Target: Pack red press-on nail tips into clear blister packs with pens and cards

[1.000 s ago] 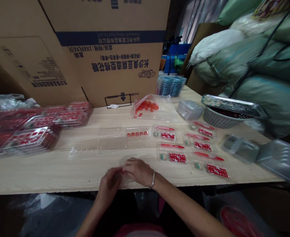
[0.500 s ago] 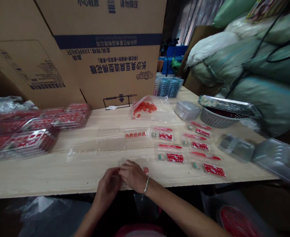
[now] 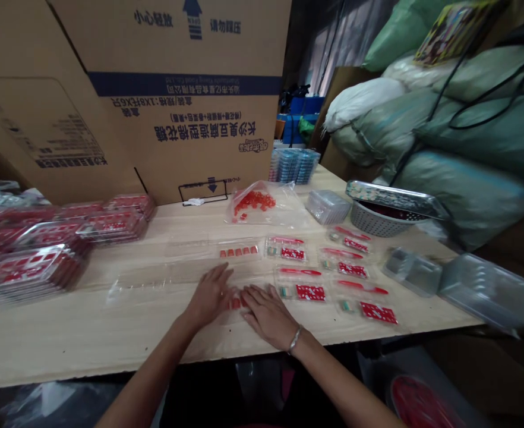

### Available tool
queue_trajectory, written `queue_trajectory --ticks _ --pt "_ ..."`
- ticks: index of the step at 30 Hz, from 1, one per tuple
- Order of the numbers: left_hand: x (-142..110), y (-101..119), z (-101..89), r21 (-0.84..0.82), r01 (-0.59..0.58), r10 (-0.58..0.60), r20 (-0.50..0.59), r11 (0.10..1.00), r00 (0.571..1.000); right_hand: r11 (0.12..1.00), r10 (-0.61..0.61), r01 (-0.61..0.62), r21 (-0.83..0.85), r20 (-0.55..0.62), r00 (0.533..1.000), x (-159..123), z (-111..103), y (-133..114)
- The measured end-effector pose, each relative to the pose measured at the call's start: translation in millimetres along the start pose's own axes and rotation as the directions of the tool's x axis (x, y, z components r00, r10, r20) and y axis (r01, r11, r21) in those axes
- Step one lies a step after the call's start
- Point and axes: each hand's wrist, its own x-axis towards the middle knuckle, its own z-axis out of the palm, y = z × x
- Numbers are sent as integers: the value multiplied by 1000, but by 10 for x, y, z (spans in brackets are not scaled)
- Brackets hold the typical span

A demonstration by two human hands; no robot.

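My left hand (image 3: 209, 295) is above the worktop, fingers stretched forward and holding nothing I can see. Just right of it, my right hand (image 3: 271, 314) lies flat with its fingers extended over a clear plastic tray that is mostly covered. Between the two hands show small red pieces (image 3: 235, 304), slightly blurred. Beyond the hands is another clear tray with a row of red pieces (image 3: 239, 252) in it. Empty clear trays (image 3: 141, 279) lie to the left of my left hand. Filled trays with a red dotted packet (image 3: 311, 293) and a red plastic utensil (image 3: 300, 271) sit to the right.
A clear bag of red pieces (image 3: 255, 202) lies before a large cardboard box (image 3: 191, 137). Stacks of filled red packs (image 3: 30, 267) stand at left. At right are a grey basket (image 3: 378, 220), stacked clear trays (image 3: 328, 207) and clear containers (image 3: 485, 288). Big sacks (image 3: 458, 190) are behind.
My hands have moved apart and forward from the table's front edge, where their fingers were together. The right hand now lies flat over the tray. The camera view has shifted slightly.
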Motion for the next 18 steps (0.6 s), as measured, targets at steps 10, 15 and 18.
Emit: queue_trajectory --ticks 10,15,18 --pt "278 -270 151 -41 27 -30 -66 999 997 996 52 -53 -74 -6 999 453 -147 145" --pt "259 -270 147 -76 83 -92 -121 994 988 999 -29 24 -37 -131 991 841 -332 331" --pt "262 -260 133 -103 49 -60 -112 993 992 990 116 -127 -62 -163 980 1344 -482 696"
